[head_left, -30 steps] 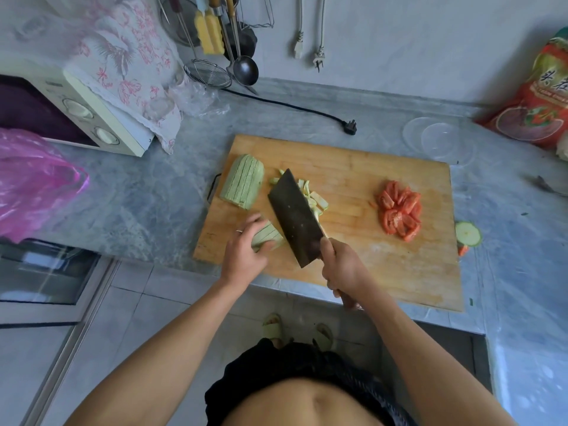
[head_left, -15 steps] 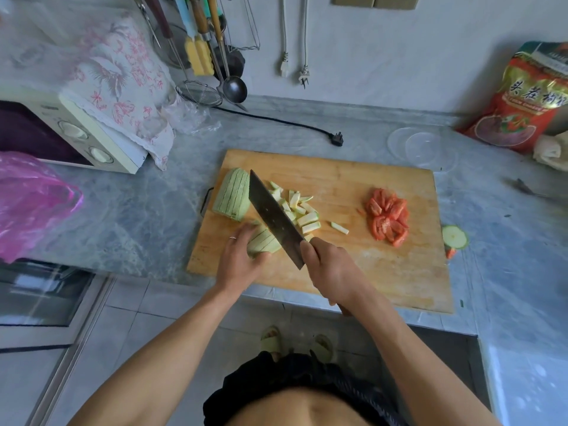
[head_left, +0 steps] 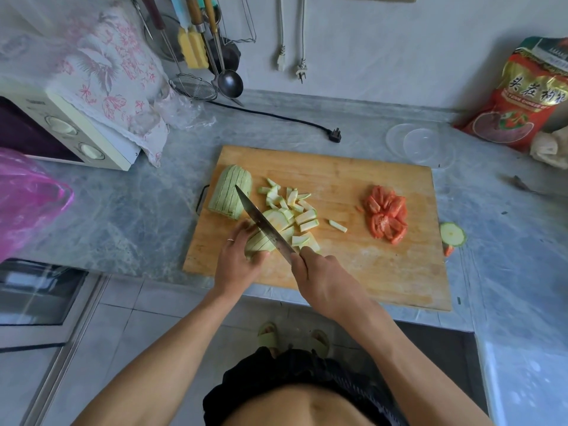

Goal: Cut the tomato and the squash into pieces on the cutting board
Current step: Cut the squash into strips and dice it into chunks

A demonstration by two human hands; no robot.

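Observation:
A wooden cutting board (head_left: 353, 272) lies on the grey counter. My left hand (head_left: 236, 259) grips a stack of pale green squash slices (head_left: 258, 242) near the board's front left. My right hand (head_left: 319, 278) holds the handle of a cleaver (head_left: 261, 221), whose blade stands edge-down in that stack. Cut squash sticks (head_left: 295, 210) lie in a loose heap just right of the blade. A larger sliced squash chunk (head_left: 230, 192) rests at the board's left. Red tomato pieces (head_left: 385, 215) are piled at the board's right.
A round squash end slice (head_left: 451, 234) and a tomato scrap lie on the counter off the board's right edge. Clear plastic lids (head_left: 421, 144), a red bag (head_left: 519, 96), a black plug (head_left: 335, 136), a microwave (head_left: 61, 130) and a pink bag (head_left: 27, 198) surround the board.
The cleaver has tipped from flat-faced to edge-down and come down into the squash stack. More cut sticks lie to its right. The camera view has shifted downward.

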